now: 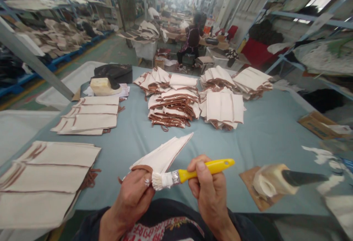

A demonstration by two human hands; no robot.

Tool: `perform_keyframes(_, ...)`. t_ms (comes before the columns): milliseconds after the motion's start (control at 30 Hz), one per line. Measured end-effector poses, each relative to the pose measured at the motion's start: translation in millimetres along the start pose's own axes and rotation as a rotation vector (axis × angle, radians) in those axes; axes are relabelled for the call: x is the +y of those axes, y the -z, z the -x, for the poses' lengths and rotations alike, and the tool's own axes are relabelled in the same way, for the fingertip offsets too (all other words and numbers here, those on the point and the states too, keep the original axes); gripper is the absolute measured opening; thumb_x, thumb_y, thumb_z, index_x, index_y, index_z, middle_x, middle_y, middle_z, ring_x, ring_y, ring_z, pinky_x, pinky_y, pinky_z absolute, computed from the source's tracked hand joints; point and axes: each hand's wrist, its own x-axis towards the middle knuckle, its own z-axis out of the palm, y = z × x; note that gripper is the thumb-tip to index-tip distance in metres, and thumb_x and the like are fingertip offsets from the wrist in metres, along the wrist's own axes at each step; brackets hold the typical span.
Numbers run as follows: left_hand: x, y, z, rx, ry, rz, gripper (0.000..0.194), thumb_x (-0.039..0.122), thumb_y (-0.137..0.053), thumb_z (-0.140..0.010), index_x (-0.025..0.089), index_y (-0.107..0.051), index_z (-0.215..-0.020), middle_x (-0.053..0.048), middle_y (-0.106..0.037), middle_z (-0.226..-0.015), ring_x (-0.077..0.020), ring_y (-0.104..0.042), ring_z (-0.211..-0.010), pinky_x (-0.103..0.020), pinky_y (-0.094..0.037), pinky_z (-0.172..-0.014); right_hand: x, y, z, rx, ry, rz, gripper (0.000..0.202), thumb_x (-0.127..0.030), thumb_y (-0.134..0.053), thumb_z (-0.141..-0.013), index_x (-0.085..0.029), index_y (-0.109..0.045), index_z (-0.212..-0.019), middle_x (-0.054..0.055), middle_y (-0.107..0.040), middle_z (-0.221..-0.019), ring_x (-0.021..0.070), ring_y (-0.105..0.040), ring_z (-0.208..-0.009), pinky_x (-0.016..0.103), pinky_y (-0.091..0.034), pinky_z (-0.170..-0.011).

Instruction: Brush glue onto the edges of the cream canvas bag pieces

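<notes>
My right hand (pixel 207 186) is closed round a paintbrush (pixel 215 166) with a yellow handle, held level and pointing left. Its bristles (pixel 159 180) are coated white and meet the edge of a cream fabric piece (pixel 162 154) beside my left fingers; whether they touch it I cannot tell. My left hand (pixel 135 193) grips that piece, which is folded, brown along its edges, and tilted up to the right. White smears show on a left finger. To the right, a pot crusted with dried white stuff (pixel 273 178) stands on a brown board (pixel 246 176), a dark handle sticking out.
Cream pieces with brown trim lie in overlapping rows (pixel 49 175) at the left. Several stacks (pixel 173 105) fill the table's far middle. A black bag (pixel 114 72) and a yellowish block (pixel 100 86) sit at the back left. Another person (pixel 192 37) sits beyond the blue-green table (pixel 264 134).
</notes>
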Motion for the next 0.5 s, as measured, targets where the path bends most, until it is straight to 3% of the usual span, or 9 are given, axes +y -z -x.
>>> perform_keyframes(167,-1.8,-2.9,-0.2,-0.028,0.002,-0.045,0.030,-0.004,-0.048,-0.092,0.024,-0.050,-0.083,0.002,-0.058,-0.068,-0.0164,-0.054,-0.061,-0.029,-0.042,-0.061,1.7,1.9,4.6,0.018,0.030,0.003,0.048,-0.063,-0.060,-0.100,-0.021,-0.062,-0.079,-0.012,-0.029,-0.047,0.0065,-0.023,-0.037,0.019,-0.017,-0.037)
perform_keyframes(300,-4.6,-4.4,1.3,-0.043,-0.006,-0.081,0.029,-0.002,-0.048,-0.094,0.024,-0.051,-0.081,0.001,-0.058,-0.067,-0.0173,-0.056,-0.062,-0.029,-0.042,-0.061,5.8,5.6,5.1,-0.098,0.006,0.002,0.047,-0.062,-0.061,-0.100,-0.020,-0.063,-0.079,-0.012,-0.029,-0.047,0.0061,-0.022,-0.037,0.019,-0.014,-0.037)
perform_keyframes(500,-2.4,-8.6,-1.3,-0.051,-0.015,-0.071,0.028,-0.001,-0.047,-0.097,0.024,-0.050,-0.084,0.001,-0.059,-0.068,-0.0170,-0.053,-0.060,-0.029,-0.041,-0.060,4.4,5.8,-0.4,0.045,0.053,0.010,0.049,-0.065,-0.062,-0.098,-0.021,-0.061,-0.077,-0.012,-0.029,-0.046,0.0064,-0.023,-0.036,0.019,-0.016,-0.036)
